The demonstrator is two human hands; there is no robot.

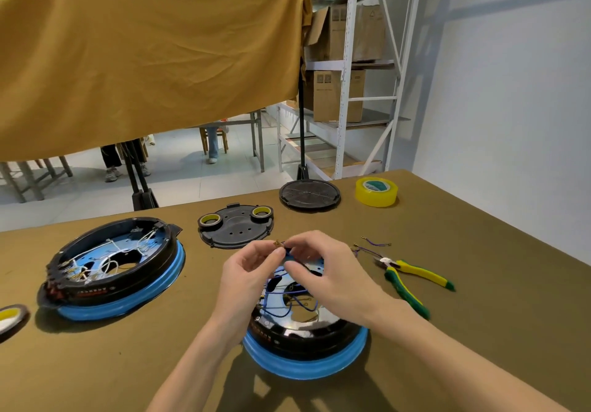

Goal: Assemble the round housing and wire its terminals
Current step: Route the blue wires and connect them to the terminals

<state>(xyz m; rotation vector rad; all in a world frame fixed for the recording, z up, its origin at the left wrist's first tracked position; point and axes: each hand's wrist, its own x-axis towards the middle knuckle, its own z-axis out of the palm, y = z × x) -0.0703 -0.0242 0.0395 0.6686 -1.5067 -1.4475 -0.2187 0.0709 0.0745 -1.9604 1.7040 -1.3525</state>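
Note:
A round black housing with a blue rim (pixel 303 347) sits right in front of me, with blue wires looping inside it. Both hands hover over its far side. My left hand (pixel 248 272) and my right hand (pixel 323 271) pinch a blue wire with a small brass terminal (pixel 277 244) at its tip, held up between the fingertips. A second round housing (pixel 112 271), holding white wires, lies to the left.
Two black cover plates lie further back: one (pixel 236 227) carrying two tape rolls, one (pixel 309 195) near the far edge. Yellow-green pliers (pixel 412 279) and loose short wires (pixel 374 245) are at the right. A yellow tape roll (pixel 376 191) sits far right. Another tape roll (pixel 9 317) is at the left edge.

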